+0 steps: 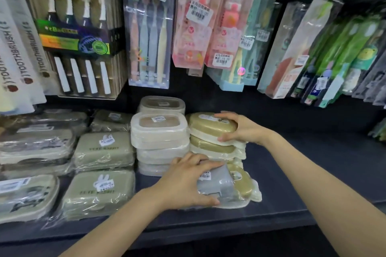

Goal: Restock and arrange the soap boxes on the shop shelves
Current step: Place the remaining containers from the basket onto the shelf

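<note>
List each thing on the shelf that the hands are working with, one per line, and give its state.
Left hand: grips the grey soap box.
Grey soap box: wrapped, lying at the shelf front, partly over a gold box.
Right hand: holds the top gold soap box.
Top gold soap box: wrapped, on top of its stack.
White soap boxes: wrapped, stacked beside the gold stack.
Green soap boxes: wrapped, lying flat.
</note>
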